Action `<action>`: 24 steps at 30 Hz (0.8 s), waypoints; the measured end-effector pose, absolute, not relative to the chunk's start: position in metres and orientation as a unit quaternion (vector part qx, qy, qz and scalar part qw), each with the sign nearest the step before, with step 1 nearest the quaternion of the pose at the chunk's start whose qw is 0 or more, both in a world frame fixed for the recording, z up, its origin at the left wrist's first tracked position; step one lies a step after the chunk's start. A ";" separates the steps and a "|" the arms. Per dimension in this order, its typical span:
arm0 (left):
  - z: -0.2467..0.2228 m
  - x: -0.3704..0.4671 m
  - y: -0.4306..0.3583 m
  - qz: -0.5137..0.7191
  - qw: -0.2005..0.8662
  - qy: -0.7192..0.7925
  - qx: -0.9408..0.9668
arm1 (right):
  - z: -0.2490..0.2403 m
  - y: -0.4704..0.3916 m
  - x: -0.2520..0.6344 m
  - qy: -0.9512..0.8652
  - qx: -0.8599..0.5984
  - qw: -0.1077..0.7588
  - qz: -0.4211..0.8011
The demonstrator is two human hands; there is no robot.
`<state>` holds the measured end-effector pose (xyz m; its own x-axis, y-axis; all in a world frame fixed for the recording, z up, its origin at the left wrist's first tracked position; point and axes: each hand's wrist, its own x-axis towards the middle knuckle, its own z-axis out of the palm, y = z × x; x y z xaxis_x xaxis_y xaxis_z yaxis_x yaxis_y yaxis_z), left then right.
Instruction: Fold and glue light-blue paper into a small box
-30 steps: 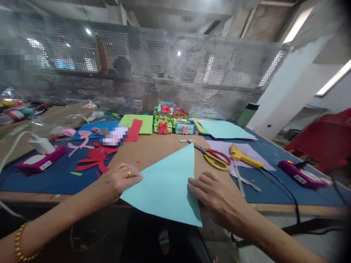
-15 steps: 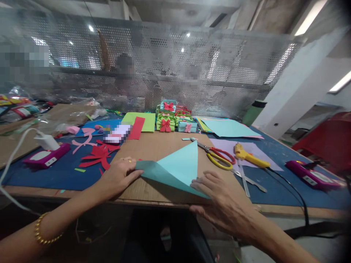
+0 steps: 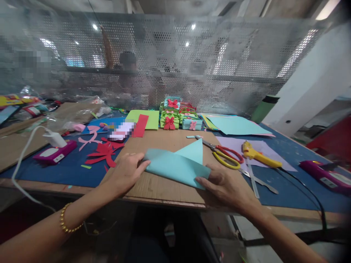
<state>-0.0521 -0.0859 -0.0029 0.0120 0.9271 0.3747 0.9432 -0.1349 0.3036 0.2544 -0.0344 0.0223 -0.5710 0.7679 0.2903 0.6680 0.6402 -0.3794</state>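
Note:
A light blue sheet of paper [image 3: 175, 168] lies folded over on a brown cardboard board [image 3: 164, 140], one pointed corner sticking up behind the fold. My left hand [image 3: 131, 168] pinches its left end between thumb and fingers. At the right end, my right hand [image 3: 219, 182] grips the paper's corner with the thumb in front. Just beyond that hand are scissors [image 3: 227, 157] with red and yellow handles. Small paper bags with bows [image 3: 171, 118] stand in a stack behind the board.
A yellow glue gun [image 3: 260, 157] rests on lilac paper at right, near a metal blade tool [image 3: 260, 181]. Light blue sheets [image 3: 241, 125] lie behind it. Red paper cut-outs [image 3: 102, 153], a phone [image 3: 120, 131] and a purple power strip [image 3: 56, 152] are on the left.
The paper's near edge has been folded up and over, covering more of the sheet behind. My right hand now grips its right corner. The view has shifted slightly.

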 end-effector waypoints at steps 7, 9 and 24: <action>-0.002 -0.049 -0.080 -0.264 0.015 -0.657 -0.706 | 0.010 -0.024 0.248 -0.876 -0.412 0.201 0.152; -0.004 -0.049 -0.080 -0.264 0.016 -0.657 -0.706 | 0.003 -0.020 0.247 -0.873 -0.419 0.204 0.143; -0.008 -0.047 -0.080 -0.261 0.008 -0.666 -0.699 | -0.001 -0.012 0.241 -0.890 -0.400 0.218 0.012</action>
<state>-0.0465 -0.0800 -0.0081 -0.0238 0.9266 0.3753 0.9353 -0.1119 0.3356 0.2415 -0.0121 -0.0006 -0.5854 0.7174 0.3777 0.7070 0.6797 -0.1954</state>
